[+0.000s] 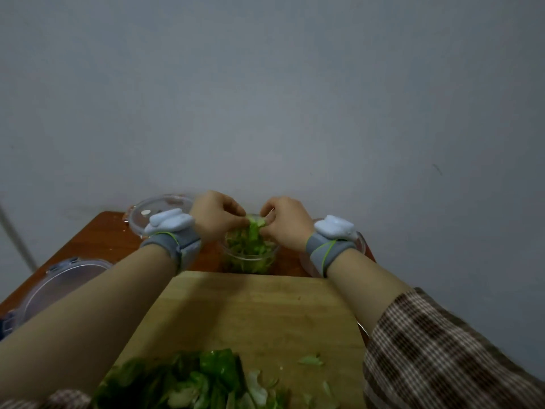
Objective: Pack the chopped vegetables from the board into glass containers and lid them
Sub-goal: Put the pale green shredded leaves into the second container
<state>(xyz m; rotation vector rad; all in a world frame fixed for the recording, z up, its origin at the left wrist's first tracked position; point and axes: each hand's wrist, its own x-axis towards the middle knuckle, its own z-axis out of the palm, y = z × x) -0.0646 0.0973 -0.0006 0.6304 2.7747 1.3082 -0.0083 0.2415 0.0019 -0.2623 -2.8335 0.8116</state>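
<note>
Chopped greens (256,231) pinched by both hands over round glass container (250,256)

Ahead of you a plain grey-blue wall (295,98) fills most of the view, matt and evenly painted, with a small dark mark (437,169) out to your right. Your desk (97,243) is reddish-brown wood, and its far edge appears to meet that wall; you can see its rounded far-left corner. At your far left a pale narrow strip (14,231) slants up the wall, too blurred to identify. The light is dim and soft, and the wall looks slightly paler low down on your left.
</note>
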